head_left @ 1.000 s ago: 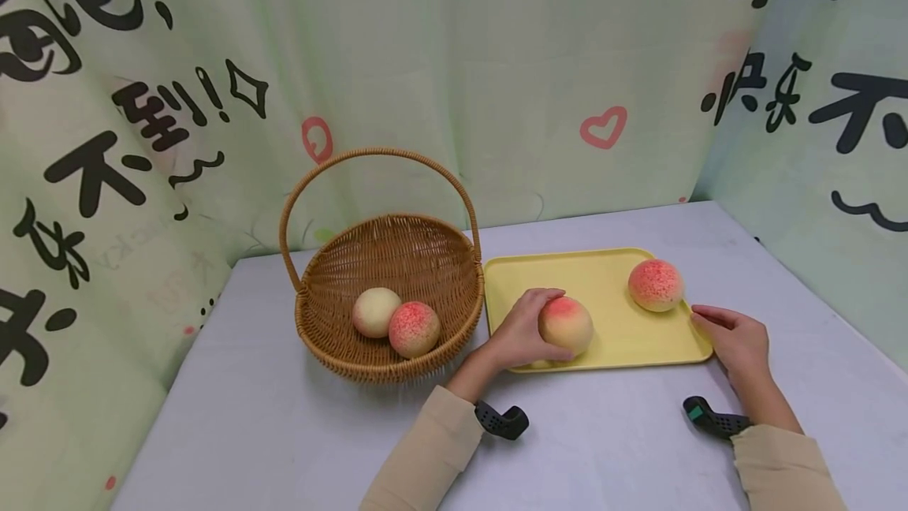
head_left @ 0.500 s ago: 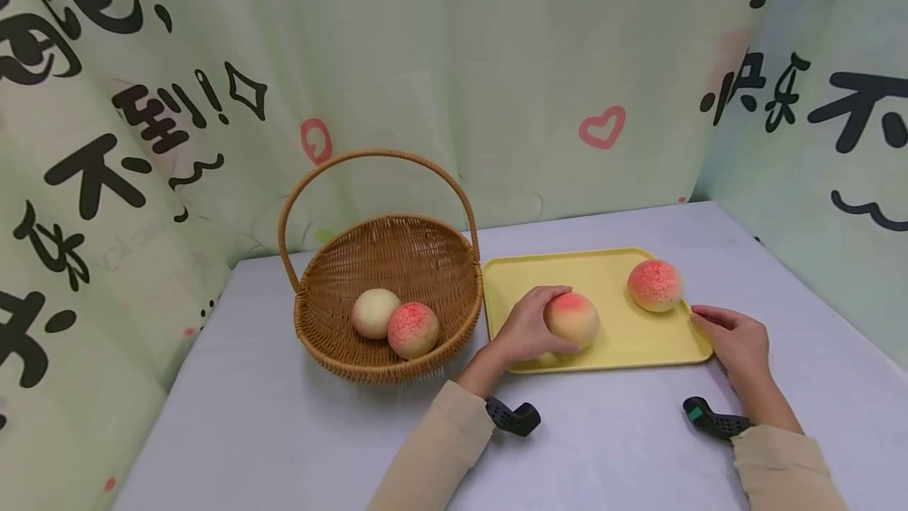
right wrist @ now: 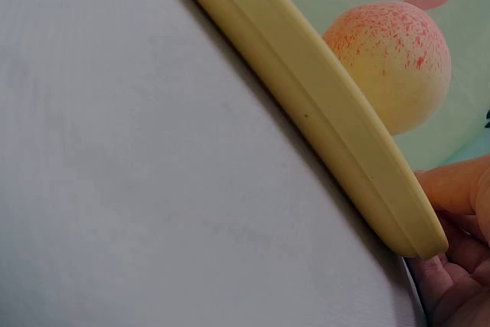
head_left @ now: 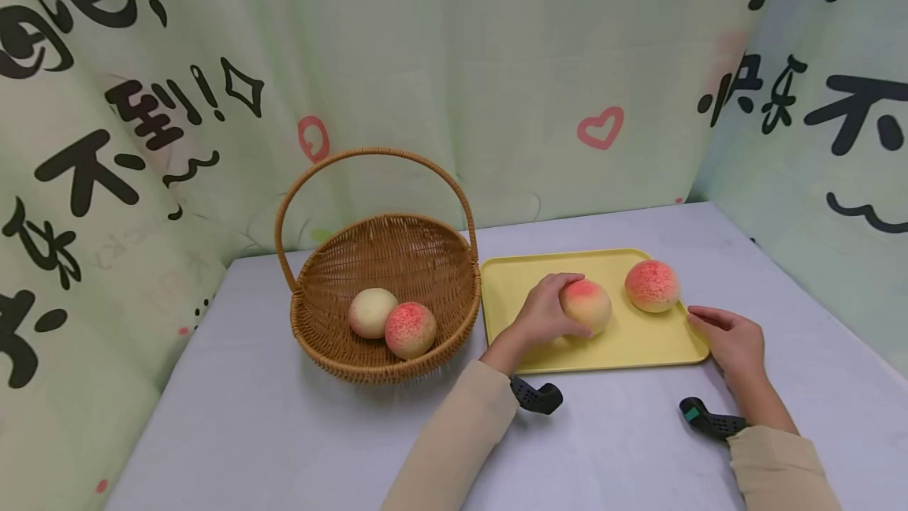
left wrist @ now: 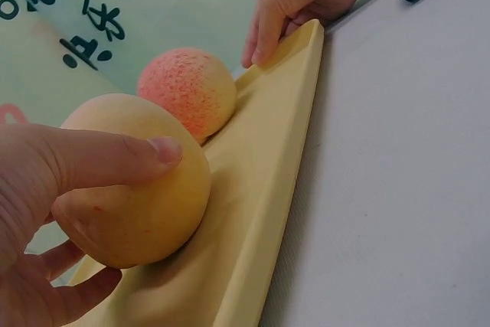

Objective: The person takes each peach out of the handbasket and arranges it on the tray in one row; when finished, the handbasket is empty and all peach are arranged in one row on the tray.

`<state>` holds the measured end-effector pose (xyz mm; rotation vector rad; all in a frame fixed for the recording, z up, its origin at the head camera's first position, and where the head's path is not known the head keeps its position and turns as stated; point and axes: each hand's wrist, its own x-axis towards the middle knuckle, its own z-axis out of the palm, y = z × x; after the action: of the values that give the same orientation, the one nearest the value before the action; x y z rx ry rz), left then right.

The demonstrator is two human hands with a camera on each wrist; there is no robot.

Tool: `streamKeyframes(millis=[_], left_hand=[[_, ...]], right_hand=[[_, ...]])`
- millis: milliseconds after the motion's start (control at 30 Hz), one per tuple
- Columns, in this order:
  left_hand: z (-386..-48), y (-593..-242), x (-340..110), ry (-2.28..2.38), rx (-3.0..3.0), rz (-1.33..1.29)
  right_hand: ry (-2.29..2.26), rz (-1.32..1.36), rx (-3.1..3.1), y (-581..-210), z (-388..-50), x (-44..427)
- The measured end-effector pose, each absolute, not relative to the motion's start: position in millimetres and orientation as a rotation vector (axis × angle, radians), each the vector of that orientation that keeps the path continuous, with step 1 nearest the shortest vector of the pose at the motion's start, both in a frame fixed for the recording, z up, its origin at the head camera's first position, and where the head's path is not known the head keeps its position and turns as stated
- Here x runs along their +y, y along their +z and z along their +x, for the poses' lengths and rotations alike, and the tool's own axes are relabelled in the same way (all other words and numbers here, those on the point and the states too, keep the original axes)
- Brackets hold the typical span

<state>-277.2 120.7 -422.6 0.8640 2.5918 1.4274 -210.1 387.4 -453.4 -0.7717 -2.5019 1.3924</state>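
Note:
My left hand (head_left: 545, 312) grips a pale yellow peach (head_left: 587, 307) with a pink top, thumb on the near side and fingers round the far side. It is over the middle of the yellow tray (head_left: 511, 274); whether the peach touches the tray I cannot tell. To its right on the tray sits a speckled pink peach (head_left: 652, 286), apart from the held one in the head view. At the tray's right end my right hand (head_left: 734, 341) pinches the rim, the thumb (right wrist: 453, 188) at the edge and the other fingers curled beside it, partly hidden.
Left of the tray stands a brown wicker basket (head_left: 426, 239) with a tall arched handle. Inside lie a cream peach (head_left: 372, 313) and a speckled pink peach (head_left: 411, 330). A printed curtain (head_left: 525, 101) hangs behind the white-covered table (head_left: 298, 432).
My left hand has moved right and slightly away across the tray with the peach, closer to the speckled one. The right hand keeps its place at the tray's end.

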Motion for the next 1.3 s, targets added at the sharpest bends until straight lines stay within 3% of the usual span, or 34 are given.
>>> streamKeyframes(millis=[1300], left_hand=[[-299, -420, 157, 1.414, 2.551, 0.781]], right_hand=[[1.389, -0.786, -2.502, -449, -209, 383]])
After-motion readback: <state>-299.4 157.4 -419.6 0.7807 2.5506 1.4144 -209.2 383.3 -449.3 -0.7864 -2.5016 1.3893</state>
